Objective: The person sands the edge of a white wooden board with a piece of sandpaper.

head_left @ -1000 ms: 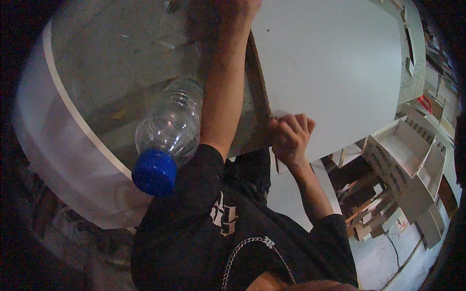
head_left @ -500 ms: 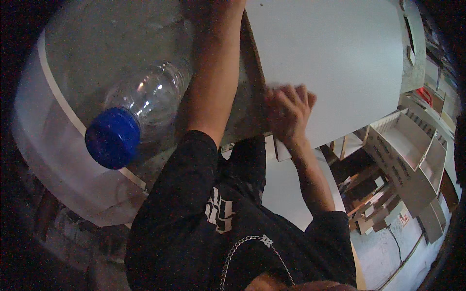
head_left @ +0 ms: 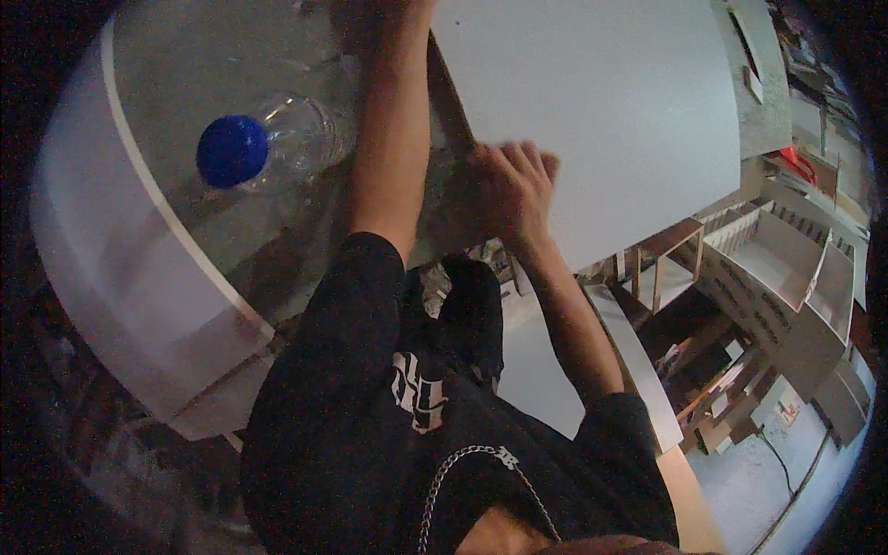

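The grey table (head_left: 194, 65) spreads out left of the white panel (head_left: 601, 111), and whether it bears the panel directly is hard to tell. The panel lies to the right of the right hand and reaches away from the person; its long axis seems to run that way, but the far end is cut off, so this is a judgement. An open box (head_left: 772, 254) sits beyond the panel's near right corner.

The left forearm (head_left: 393, 139) runs up beside the panel's left edge, outside it. The right hand (head_left: 514, 185) is on that same edge, toward the near corner, and is the nearer of the two to this corner. Its grip is curled in, knuckles over the panel's top face; I cannot tell whether it pinches the edge or something small.

Left of the panel, past the forearm, a clear bottle (head_left: 301, 134) seems to stand upright under its blue cap (head_left: 232, 151).

The left hand is out of frame, its grip unknown. The right thumb is blurred, and shadow darkens the panel's left side.
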